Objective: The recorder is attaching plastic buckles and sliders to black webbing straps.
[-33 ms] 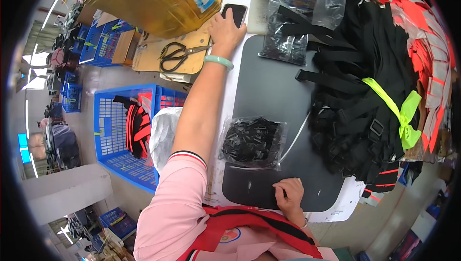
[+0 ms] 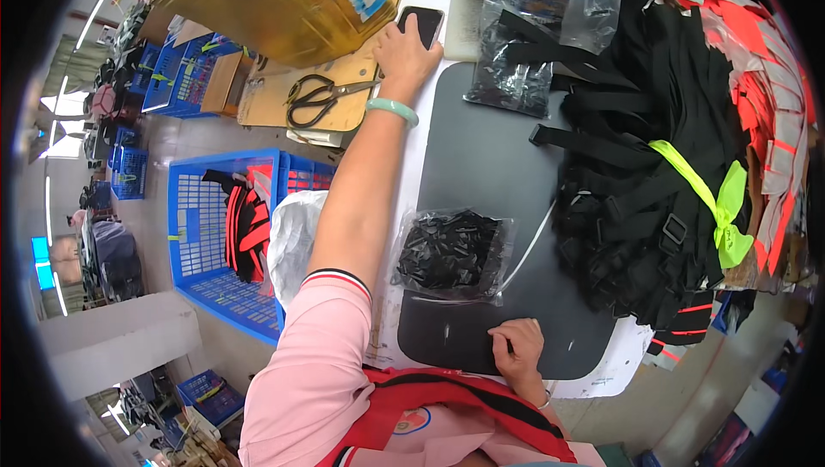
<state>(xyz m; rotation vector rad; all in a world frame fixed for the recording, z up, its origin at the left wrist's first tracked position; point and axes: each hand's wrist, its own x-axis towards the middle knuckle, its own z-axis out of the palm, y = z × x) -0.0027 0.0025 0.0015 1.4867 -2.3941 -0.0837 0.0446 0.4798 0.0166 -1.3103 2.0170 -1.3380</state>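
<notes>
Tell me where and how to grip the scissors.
Best by the black handle loops, probably from the left: the scissors lie with those wide loops leftward on the tan board, while the slim blades point right, toward the wrist of the left hand.

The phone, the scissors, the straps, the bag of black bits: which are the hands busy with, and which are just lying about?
Seems in use:
phone, under the left hand's fingers

Just lying about:
scissors
black straps, tied with a yellow-green band
clear bag of black bits
</notes>
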